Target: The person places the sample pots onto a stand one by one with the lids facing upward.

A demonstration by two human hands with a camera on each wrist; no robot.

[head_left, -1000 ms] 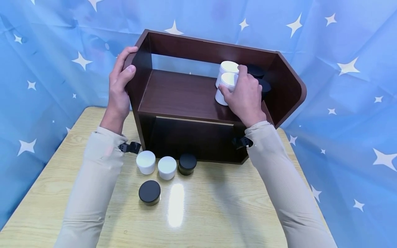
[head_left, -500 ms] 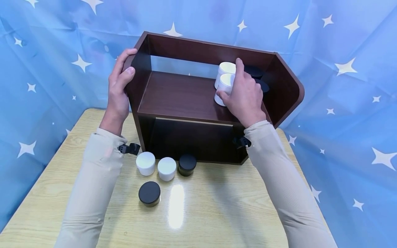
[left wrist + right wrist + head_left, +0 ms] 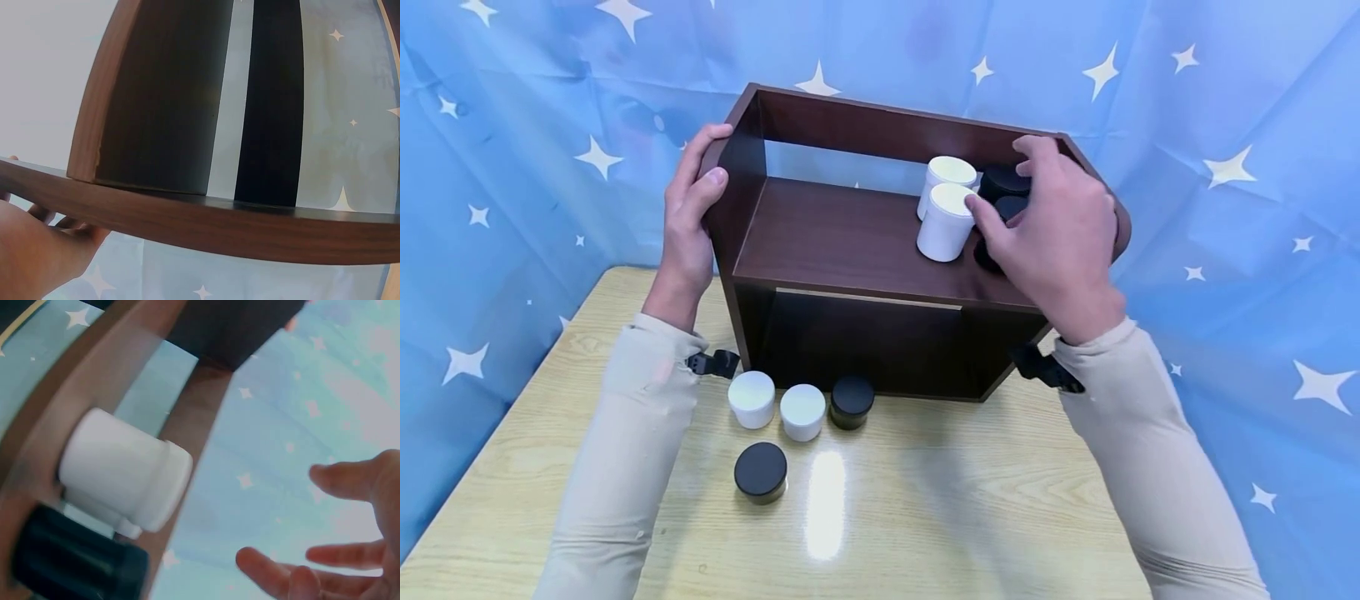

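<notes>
The dark brown shelf (image 3: 850, 225) stands on the table; my left hand (image 3: 688, 217) grips its left side panel at the upper edge, thumb in front. In the left wrist view that hand (image 3: 47, 250) is around the panel (image 3: 219, 231). Two white jars (image 3: 945, 229) stand on the upper board, one behind the other, with black jars (image 3: 1004, 182) to their right, partly hidden. My right hand (image 3: 1060, 233) hovers over the black jars, fingers apart. In the right wrist view, the right hand (image 3: 350, 537) is clear of the white jar (image 3: 122, 465) and black jar (image 3: 78, 556).
On the wooden table (image 3: 1000, 500), in front of the shelf, stand two small white jars (image 3: 752, 398) (image 3: 802, 411) and two small black ones (image 3: 852, 401) (image 3: 761, 472). A blue curtain (image 3: 1262, 250) with white stars hangs behind and at the sides.
My right hand has let go of the front white jar and moved right, uncovering black jars. My left hand keeps its grip on the shelf's side.
</notes>
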